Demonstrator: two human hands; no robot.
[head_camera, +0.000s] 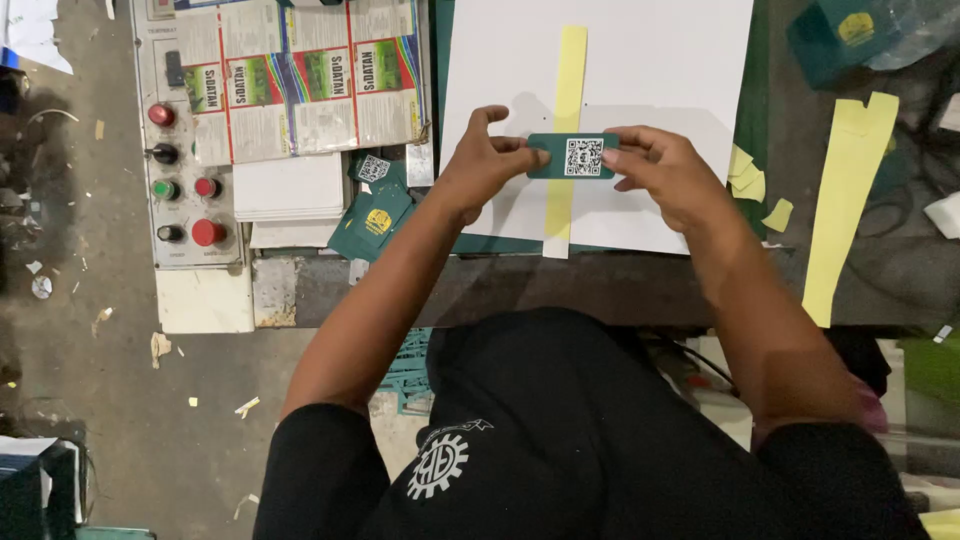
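You've got the small green card (572, 156) pinched at both short ends, L hand (487, 160) & R hand (665, 170), over the white sheet (640, 70) w/ yellow strip (568, 90); likely light, thin, bendy, so grip edges only.

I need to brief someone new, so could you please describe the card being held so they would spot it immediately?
Find the large white sheet with a yellow strip down its middle. Over it, the left hand and right hand hold a small green card by its ends. Unlike the stacked green cards nearby, it shows a square code.
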